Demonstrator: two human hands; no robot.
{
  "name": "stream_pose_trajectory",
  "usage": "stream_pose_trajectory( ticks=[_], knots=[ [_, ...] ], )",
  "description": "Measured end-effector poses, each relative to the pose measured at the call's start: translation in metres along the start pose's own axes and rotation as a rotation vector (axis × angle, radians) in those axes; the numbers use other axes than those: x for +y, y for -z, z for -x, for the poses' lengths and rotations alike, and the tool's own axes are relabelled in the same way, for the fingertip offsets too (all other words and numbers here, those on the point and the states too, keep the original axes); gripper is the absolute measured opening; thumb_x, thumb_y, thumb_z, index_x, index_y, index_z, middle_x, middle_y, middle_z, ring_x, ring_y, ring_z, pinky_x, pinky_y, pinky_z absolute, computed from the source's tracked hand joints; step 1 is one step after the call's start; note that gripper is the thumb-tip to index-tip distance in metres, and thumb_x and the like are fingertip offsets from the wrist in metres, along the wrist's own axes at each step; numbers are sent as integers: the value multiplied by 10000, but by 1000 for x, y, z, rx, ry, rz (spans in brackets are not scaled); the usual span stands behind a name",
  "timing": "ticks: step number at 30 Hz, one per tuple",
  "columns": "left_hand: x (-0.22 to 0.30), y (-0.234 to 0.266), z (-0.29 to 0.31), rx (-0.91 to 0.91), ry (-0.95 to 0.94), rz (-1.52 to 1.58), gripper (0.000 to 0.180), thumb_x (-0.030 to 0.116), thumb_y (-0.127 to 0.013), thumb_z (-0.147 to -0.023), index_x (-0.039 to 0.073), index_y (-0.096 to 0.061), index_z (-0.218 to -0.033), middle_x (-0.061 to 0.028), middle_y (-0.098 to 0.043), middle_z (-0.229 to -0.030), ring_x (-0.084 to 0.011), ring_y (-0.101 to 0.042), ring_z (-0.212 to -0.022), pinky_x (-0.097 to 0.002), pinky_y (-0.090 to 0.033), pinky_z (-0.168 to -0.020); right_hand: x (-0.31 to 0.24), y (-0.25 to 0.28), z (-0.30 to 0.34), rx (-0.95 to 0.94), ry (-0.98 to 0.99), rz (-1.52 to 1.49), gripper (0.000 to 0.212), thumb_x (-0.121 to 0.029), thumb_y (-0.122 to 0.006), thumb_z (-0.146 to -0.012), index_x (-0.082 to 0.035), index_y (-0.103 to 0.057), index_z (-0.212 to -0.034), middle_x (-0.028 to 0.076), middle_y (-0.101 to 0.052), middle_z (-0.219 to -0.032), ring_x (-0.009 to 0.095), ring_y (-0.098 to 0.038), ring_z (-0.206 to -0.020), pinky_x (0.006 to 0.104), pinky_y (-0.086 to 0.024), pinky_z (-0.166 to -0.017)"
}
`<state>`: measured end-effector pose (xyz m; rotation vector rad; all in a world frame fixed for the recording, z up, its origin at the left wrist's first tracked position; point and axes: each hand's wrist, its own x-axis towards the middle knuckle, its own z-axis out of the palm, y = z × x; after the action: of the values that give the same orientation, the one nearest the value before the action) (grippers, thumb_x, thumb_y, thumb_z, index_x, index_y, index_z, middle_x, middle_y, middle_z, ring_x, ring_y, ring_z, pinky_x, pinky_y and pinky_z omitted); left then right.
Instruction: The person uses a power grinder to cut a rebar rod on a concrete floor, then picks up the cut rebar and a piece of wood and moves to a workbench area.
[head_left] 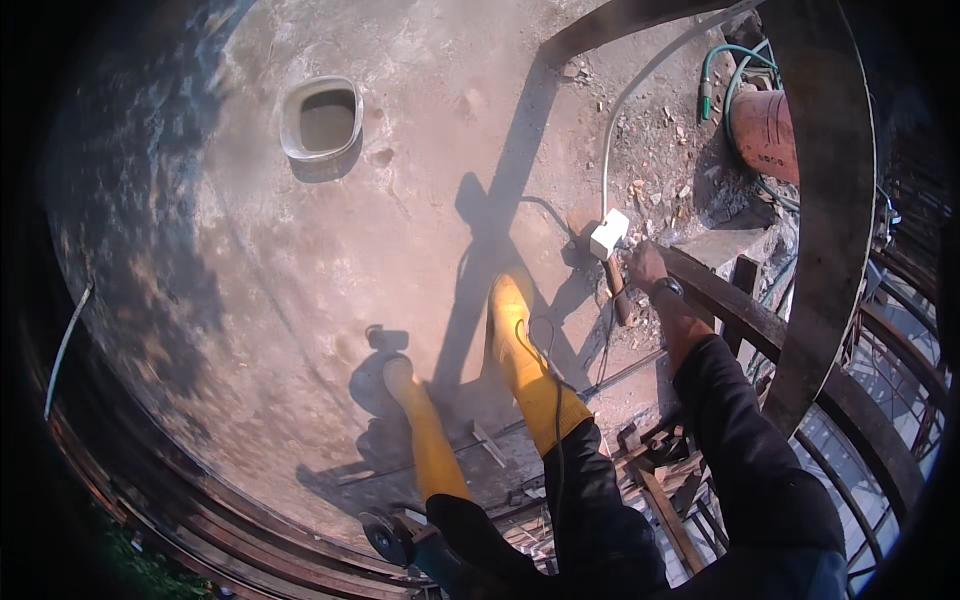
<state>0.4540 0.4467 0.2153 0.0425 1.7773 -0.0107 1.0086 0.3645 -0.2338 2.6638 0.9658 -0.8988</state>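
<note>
My right hand (pixel 648 266), with a dark watch (pixel 667 287) on its wrist, reaches to a white socket box (pixel 609 235) on a grey cable. Its fingers are closed at the box's lower right side on the end of a dark power cord (pixel 606 345); the plug itself is mostly hidden by them. The cord loops over my right yellow boot (pixel 528 365) and runs down my trouser leg. An angle grinder (pixel 420 548) with a dark disc shows at the lower edge beside my left leg. My left hand is out of the picture.
A white tub (pixel 322 118) with grey contents stands on the concrete floor. A large curved metal band (pixel 832 200) arches on the right, with an orange rounded object (pixel 765 135) and a green hose (pixel 707 85) behind. Rubble, metal bars and wood scraps (pixel 672 520) lie around my feet.
</note>
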Motion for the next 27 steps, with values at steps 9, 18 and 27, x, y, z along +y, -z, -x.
stream_pose_trajectory(
  ticks=[9,18,27],
  knots=[
    [17,-61,7,94,49,-46,362,120,-664,-869,5,-550,-1192,-121,-648,-979,-220,-657,-842,-327,-573,-688,-58,11,-1,-253,-266,-658,836,-566,-749,-745,114,-599,-1207,254,-676,-1129,325,-654,-1066,396,-492,-927],
    [34,-71,55,71,-39,-22,354,122,-659,-868,3,-548,-1184,-128,-637,-993,-223,-652,-880,-333,-572,-713,-71,39,98,-324,-341,-497,627,-501,-793,-721,23,-687,-1048,223,-703,-992,324,-673,-963,403,-504,-864],
    [52,-36,126,13,-220,67,347,123,-653,-868,2,-547,-1175,-134,-626,-1008,-226,-646,-918,-339,-571,-737,-37,114,360,-316,-296,-463,395,-396,-609,-927,-19,-644,-1038,179,-702,-932,339,-684,-864,416,-515,-771]
  ],
)
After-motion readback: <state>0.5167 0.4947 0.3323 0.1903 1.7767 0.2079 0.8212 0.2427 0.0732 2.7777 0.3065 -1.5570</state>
